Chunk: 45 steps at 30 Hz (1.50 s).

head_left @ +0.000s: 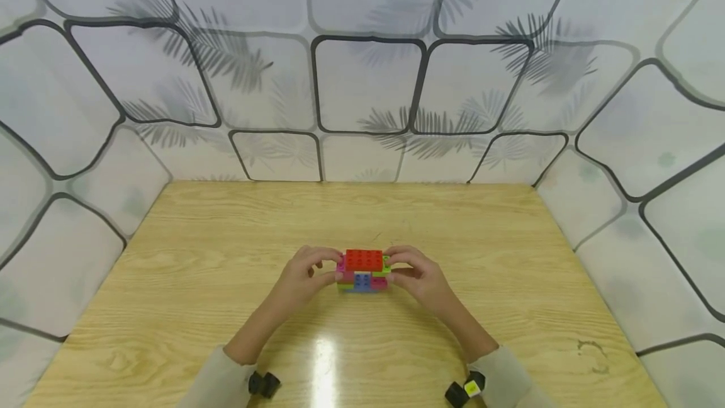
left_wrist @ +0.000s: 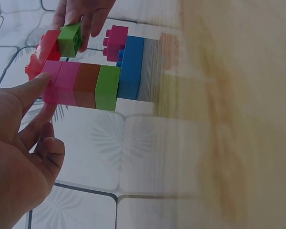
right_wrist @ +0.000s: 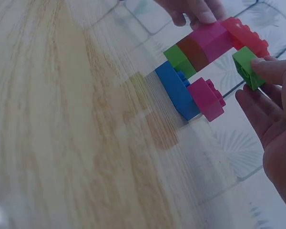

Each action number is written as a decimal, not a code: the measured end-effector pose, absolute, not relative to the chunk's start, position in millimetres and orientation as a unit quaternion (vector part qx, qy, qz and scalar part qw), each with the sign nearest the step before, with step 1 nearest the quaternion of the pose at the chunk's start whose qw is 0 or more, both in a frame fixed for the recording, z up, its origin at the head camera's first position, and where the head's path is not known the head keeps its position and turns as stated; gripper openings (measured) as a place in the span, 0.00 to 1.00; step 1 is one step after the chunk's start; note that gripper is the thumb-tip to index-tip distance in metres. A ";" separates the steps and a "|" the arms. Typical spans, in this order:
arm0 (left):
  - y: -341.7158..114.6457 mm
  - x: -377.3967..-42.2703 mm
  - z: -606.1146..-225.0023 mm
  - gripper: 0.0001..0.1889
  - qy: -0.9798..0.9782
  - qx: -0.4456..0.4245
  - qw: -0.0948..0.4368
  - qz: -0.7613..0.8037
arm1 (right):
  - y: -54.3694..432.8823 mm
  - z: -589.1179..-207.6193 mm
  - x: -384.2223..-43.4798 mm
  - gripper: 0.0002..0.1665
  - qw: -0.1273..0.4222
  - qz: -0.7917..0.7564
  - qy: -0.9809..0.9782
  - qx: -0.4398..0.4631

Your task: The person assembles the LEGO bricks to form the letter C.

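Observation:
A small build of toy building blocks stands on the table between the hands. At its bottom is a long blue block [left_wrist: 132, 67]. One end carries a column of lower green [left_wrist: 107, 88], brown [left_wrist: 87, 86] and pink [left_wrist: 68, 83] blocks; a single pink block [right_wrist: 207, 98] sits on the other end. A red block [head_left: 364, 260] spans the top. My left hand [head_left: 303, 276] pinches the column's upper pink block between thumb and fingers. With thumb and fingers, my right hand [head_left: 421, 276] holds a green block [right_wrist: 248, 68] at the red block's right end, above a gap over the lone pink block.
The wooden table [head_left: 226, 219] extends around the build, with patterned walls [head_left: 368, 87] at the back and both sides. Black devices [head_left: 264, 385] are strapped at both wrists, by the light sleeves [head_left: 218, 379].

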State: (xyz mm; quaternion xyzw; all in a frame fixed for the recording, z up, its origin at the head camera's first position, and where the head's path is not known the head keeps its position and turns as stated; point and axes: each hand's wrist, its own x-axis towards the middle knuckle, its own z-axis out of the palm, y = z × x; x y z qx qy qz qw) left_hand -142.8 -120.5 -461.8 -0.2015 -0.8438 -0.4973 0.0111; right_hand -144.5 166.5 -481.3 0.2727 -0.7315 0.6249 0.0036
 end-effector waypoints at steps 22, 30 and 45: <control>-115.4 -167.6 -461.0 0.14 -0.830 -0.133 -0.039 -0.540 | 161.3 -481.2 -168.0 0.18 0.001 0.601 -0.770 0.214; -114.0 -183.6 -464.2 0.17 -0.832 -0.141 -0.053 -0.534 | 163.2 -482.7 -186.6 0.20 -0.014 0.583 -0.790 0.188; -114.9 -210.6 -479.3 0.17 -0.831 -0.122 -0.113 -0.531 | 163.4 -493.2 -215.1 0.21 -0.081 0.562 -0.811 0.145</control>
